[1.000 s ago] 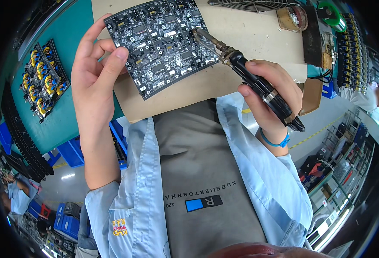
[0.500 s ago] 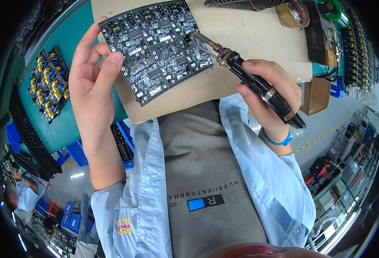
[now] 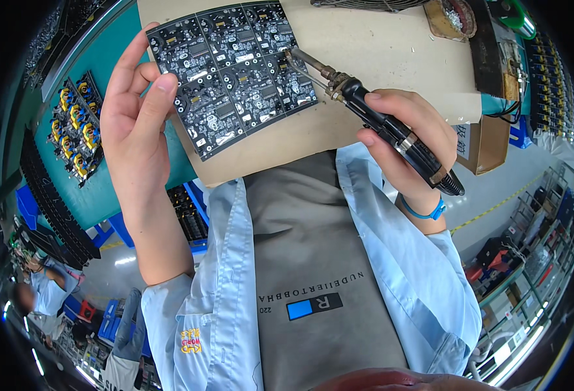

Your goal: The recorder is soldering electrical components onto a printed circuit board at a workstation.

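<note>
A black circuit board panel [image 3: 235, 78], divided into several like sections and dotted with small parts, is tilted up over the tan work sheet [image 3: 378, 58]. My left hand [image 3: 137, 111] grips it by the left edge, thumb on the front face and fingers behind. In my right hand [image 3: 417, 137] is a black soldering iron [image 3: 384, 124] with a thin metal tube running beside its tip. The tip meets the panel near its right side, at the upper right section; the exact contact spot is too small to make out.
Boards with yellow and blue parts [image 3: 77, 130] lie on the green mat [image 3: 98, 202] at left. A small tan holder [image 3: 453, 19] with metal bits sits at the far right, near a fan guard [image 3: 371, 3]. An open cardboard box [image 3: 485, 146] stands beyond the right edge.
The panel and my left hand have shifted slightly left. The iron's tip stays at nearly the same place on the panel, and my right hand has barely moved.
</note>
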Demonstrator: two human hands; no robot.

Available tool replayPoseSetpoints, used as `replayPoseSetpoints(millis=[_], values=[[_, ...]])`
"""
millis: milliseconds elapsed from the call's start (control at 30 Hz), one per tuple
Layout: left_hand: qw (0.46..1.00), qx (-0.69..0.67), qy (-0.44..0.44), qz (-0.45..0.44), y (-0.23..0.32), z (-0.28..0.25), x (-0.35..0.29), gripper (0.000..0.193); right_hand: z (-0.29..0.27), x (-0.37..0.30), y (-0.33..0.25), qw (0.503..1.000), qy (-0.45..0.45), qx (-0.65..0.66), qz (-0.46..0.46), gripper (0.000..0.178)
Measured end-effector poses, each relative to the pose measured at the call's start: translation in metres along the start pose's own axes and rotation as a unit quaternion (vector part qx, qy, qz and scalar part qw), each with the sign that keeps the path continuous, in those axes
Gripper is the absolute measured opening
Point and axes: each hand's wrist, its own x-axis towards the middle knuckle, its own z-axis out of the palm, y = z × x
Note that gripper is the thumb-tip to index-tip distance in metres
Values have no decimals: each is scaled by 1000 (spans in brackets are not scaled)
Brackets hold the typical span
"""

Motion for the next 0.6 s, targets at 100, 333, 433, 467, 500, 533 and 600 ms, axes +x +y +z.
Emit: replayPoseSetpoints(millis=[100, 333, 433, 467, 500, 533, 600], values=[[1000, 5, -3, 2, -1, -3, 1, 58, 0, 0, -1, 1000, -1, 2, 5, 41], [999, 20, -36, 15, -5, -12, 4, 57, 0, -1, 1, 1000, -3, 6, 5, 40], [999, 29, -32, 15, -4, -11, 4, 57, 1, 0, 1, 1000, -1, 6, 1, 40], [999, 23, -22, 14, -4, -9, 4, 57, 1, 0, 1, 1000, -1, 7, 1, 40], [1000, 16, -12, 14, -3, -6, 4, 57, 2, 0, 0, 1000, -2, 8, 1, 40], [1000, 10, -1, 13, -3, -3, 4, 57, 2, 0, 0, 1000, -3, 9, 1, 40], [1000, 4, 9, 13, -1, 0, 4, 57, 2, 0, 0, 1000, -3, 10, 1, 40]])
